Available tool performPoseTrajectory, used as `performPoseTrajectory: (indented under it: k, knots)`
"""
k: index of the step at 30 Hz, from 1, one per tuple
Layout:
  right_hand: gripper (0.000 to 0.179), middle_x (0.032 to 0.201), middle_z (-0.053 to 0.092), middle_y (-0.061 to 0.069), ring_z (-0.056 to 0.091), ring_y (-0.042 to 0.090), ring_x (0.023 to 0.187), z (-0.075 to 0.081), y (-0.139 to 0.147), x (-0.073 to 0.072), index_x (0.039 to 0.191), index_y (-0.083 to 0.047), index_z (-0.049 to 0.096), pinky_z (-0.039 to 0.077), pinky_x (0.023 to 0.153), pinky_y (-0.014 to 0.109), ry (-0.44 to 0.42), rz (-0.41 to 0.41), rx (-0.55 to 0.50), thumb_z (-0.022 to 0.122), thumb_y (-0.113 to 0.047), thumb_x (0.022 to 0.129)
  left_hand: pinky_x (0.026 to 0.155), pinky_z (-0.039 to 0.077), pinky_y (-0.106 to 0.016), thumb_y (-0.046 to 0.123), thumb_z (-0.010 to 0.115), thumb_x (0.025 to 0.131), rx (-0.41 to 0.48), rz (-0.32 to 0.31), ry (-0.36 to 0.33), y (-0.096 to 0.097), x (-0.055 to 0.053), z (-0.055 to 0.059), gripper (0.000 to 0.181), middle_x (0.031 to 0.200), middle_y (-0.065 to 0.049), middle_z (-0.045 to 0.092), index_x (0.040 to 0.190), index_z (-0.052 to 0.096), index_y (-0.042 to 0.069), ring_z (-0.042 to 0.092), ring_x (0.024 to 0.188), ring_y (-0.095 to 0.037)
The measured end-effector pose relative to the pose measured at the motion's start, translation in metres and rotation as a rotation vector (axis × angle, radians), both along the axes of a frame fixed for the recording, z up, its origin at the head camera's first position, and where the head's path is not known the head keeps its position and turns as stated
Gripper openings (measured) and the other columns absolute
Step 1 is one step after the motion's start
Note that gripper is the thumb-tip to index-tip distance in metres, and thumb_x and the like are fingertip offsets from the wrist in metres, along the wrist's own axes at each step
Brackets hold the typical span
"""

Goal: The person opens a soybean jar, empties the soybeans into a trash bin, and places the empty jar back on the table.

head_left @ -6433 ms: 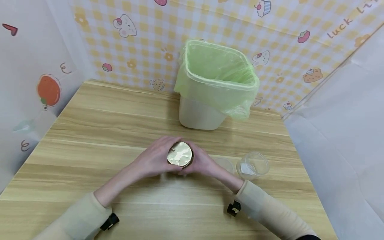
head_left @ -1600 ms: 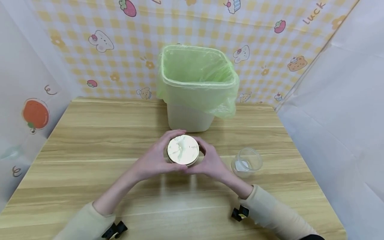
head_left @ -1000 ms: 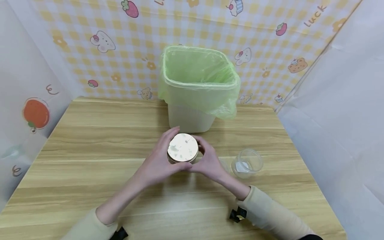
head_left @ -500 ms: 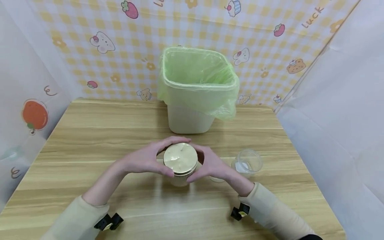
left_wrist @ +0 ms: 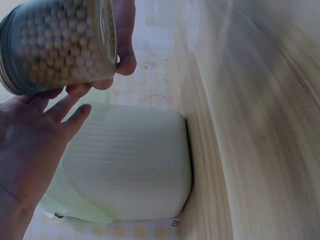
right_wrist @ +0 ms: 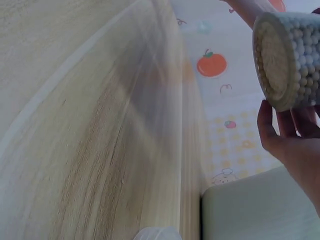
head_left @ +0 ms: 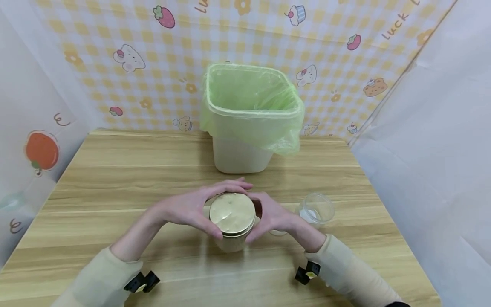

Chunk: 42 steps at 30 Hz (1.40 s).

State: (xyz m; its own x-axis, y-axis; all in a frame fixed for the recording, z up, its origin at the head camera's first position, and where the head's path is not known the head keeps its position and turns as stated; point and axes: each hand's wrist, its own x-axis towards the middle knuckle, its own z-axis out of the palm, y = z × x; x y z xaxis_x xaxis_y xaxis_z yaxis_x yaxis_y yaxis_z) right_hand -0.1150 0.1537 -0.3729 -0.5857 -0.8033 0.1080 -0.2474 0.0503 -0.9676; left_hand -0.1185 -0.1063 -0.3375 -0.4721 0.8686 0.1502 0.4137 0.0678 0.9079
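A clear jar (head_left: pixel 231 244) with a gold-coloured metal top (head_left: pixel 232 213) is held up off the table between both hands. Small round beige balls fill it, visible through its side in the left wrist view, where the jar (left_wrist: pixel 60 45) hangs above the wood. My left hand (head_left: pixel 188 209) grips the jar from the left, thumb at the near side and fingers round the far side. From the right my right hand (head_left: pixel 273 216) holds it too, thumb in front. The right wrist view shows the bottom of the jar (right_wrist: pixel 274 65).
A pale bin (head_left: pixel 241 157) with a green liner bag (head_left: pixel 253 125) stands behind the hands, against the checked wall sheet. To the right is a clear plastic cup (head_left: pixel 318 209) with a white label. A clear round lid (head_left: pixel 278 233) lies partly under the right wrist.
The jar stays in both hands throughout. Over the last second it has come nearer the person and tilted, so its side shows below the top; the left hand has shifted its grip round it.
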Motion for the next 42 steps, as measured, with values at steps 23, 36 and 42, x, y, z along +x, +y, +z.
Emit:
performPoseTrajectory:
  k: [23, 36, 42]
  knots:
    - [0.092, 0.139, 0.062, 0.003, 0.062, 0.021, 0.121, -0.014, -0.018, 0.019, 0.143, -0.014, 0.052, 0.052, 0.105, 0.036, 0.206, -0.638, 0.09, 0.097, -0.012, 0.062, 0.119, 0.035, -0.064, 0.044, 0.092, 0.071, -0.043, 0.669, 0.268, 0.026, 0.021, -0.012, 0.09, 0.157, -0.002, 0.046, 0.146, 0.049, 0.02, 0.032, 0.156, -0.025]
    - [0.094, 0.143, 0.06, 0.0, 0.059, 0.022, 0.125, -0.017, -0.013, 0.019, 0.143, -0.017, 0.052, 0.05, 0.106, 0.044, 0.186, -0.673, 0.076, 0.098, -0.011, 0.061, 0.117, 0.039, -0.058, 0.042, 0.091, 0.074, -0.039, 0.688, 0.231, 0.018, 0.025, -0.012, 0.09, 0.161, 0.003, 0.038, 0.151, 0.046, 0.024, 0.036, 0.152, -0.024]
    - [0.098, 0.142, 0.06, 0.003, 0.059, 0.024, 0.123, -0.02, 0.0, 0.018, 0.144, -0.019, 0.052, 0.051, 0.103, 0.041, 0.164, -0.703, 0.106, 0.1, -0.013, 0.058, 0.114, 0.04, -0.058, 0.041, 0.089, 0.076, -0.061, 0.681, 0.267, 0.008, 0.025, -0.017, 0.088, 0.158, 0.001, 0.04, 0.152, 0.046, 0.024, 0.04, 0.147, -0.025]
